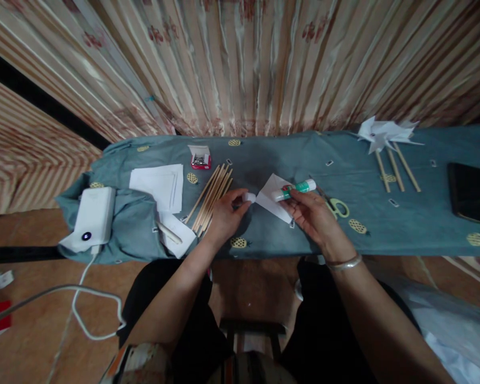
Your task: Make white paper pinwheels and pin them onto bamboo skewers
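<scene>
In my right hand (310,210) is a green and white glue stick (300,188), held sideways between thumb and fingers. My left hand (228,213) pinches a small white cap (248,198), apart from the glue stick. Under and between the hands lies a white paper piece (272,198) with pointed corners, partly covered by the glue stick. Several thin wooden sticks (210,200) lie in a bundle beside my left hand. Just right of my right hand rest scissors (339,208) with pale green handles, their blades partly hidden.
White paper sheets (160,184), a small red box (201,160) of metal pieces and a white power bank (94,216) with a cable lie to the left. Paper pinwheels (384,134) on sticks and a black phone (471,192) lie right. A curtain (240,64) hangs behind the cloth-covered table (264,154).
</scene>
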### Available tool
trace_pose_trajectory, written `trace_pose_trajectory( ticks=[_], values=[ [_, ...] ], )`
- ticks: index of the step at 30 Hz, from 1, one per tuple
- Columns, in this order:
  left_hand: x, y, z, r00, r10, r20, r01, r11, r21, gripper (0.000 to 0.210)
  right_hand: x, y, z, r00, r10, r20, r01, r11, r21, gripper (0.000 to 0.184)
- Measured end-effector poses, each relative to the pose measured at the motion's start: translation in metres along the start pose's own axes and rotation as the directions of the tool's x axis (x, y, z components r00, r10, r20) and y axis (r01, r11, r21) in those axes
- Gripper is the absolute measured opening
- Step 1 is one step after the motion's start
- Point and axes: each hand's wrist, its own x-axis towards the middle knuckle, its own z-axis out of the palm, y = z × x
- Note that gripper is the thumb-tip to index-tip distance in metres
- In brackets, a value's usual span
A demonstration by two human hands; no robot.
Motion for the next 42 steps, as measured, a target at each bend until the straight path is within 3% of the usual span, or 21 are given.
trace_pose_trajectory(
  ticks=[3,7,23,42],
  values=[
    [0.000,0.000,0.007,0.990,-0.141,0.021,0.139,0.930,-0.340,0.026,-0.001,0.000,0.004,1.000,-0.002,0.001,0.002,1.000,0.010,0.023],
    [-0.001,0.005,0.014,0.980,-0.179,0.082,0.196,0.835,-0.514,0.030,-0.001,0.001,0.006,1.000,0.010,-0.007,-0.010,1.000,-0.024,0.031],
    [-0.004,0.012,0.021,0.971,-0.213,0.109,0.238,0.800,-0.550,0.033,-0.001,0.006,0.007,1.000,-0.007,-0.008,0.007,0.997,-0.079,0.029],
    [-0.006,0.017,0.024,0.981,-0.177,0.081,0.193,0.848,-0.494,0.031,-0.003,0.011,0.017,1.000,-0.006,-0.001,0.006,0.995,-0.103,0.036]
  ],
)
